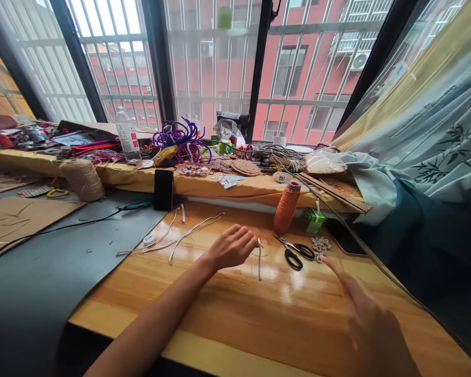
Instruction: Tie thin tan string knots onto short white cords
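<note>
My left hand (235,246) is closed over the wooden table, its fingers pinched at a flat white cord (259,264) whose end hangs below the fingertips. A thin orange thread (265,245) loops beside those fingers. On the right, my right hand (367,301) is blurred by motion, with its index finger stretched out and nothing visible in it. That fingertip is near a small pile of white looped pieces (321,245). Between the hands lie black-handled scissors (294,251), blades partly apart. A cone of orange thread (287,207) stands behind them.
More white cords (180,238) lie to the left, near a white tape measure (149,240). A green carton (314,221) and a dark phone (345,238) are at the right. Another phone (164,189) leans on the crowded ledge (204,183). A cable (361,235) crosses the right side.
</note>
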Tool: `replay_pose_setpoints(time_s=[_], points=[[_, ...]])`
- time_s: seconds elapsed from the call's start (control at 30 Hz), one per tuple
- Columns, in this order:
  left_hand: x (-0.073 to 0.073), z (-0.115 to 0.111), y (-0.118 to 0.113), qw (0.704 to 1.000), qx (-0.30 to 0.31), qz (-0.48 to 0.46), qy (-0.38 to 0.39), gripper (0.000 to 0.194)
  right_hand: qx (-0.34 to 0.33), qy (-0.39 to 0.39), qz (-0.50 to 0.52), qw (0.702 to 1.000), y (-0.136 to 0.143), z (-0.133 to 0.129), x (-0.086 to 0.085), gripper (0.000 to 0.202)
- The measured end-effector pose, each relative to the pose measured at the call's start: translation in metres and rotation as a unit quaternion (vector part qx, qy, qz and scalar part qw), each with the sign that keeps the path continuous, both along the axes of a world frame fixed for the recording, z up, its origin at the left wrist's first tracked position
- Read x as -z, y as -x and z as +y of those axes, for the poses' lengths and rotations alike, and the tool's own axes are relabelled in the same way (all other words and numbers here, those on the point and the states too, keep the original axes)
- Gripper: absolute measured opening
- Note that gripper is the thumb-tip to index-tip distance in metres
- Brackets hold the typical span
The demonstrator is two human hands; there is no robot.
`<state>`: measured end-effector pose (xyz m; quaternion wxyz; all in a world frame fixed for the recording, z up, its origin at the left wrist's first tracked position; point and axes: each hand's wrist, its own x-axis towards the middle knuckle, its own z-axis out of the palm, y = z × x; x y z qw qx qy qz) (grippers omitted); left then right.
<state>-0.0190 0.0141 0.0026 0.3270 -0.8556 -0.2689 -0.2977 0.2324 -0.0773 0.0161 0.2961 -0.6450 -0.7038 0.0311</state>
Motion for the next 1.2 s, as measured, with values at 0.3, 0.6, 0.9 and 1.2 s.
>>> replay_pose_setpoints(time_s=[0.3, 0.6, 0.9, 1.2], points=[[0.010, 0.009, 0.002, 0.989, -0.119, -0.060, 0.059, 0.020, -0.234, 0.113, 0.591, 0.764, 0.070, 0.075, -0.008, 0.021], [0.009, 0.002, -0.003, 0.987, -0.080, -0.119, 0.066, 0.019, -0.234, 0.185, 0.315, 0.901, 0.074, 0.065, 0.023, 0.025], [0.015, -0.011, -0.033, 0.761, -0.007, -0.466, 0.451, 0.023, -0.191, 0.172, 0.457, 0.852, 0.077, 0.061, 0.022, 0.025], [0.017, -0.013, -0.038, 0.623, 0.109, -0.501, 0.591, 0.016, -0.202, 0.158, 0.377, 0.890, 0.080, 0.057, 0.026, 0.022]])
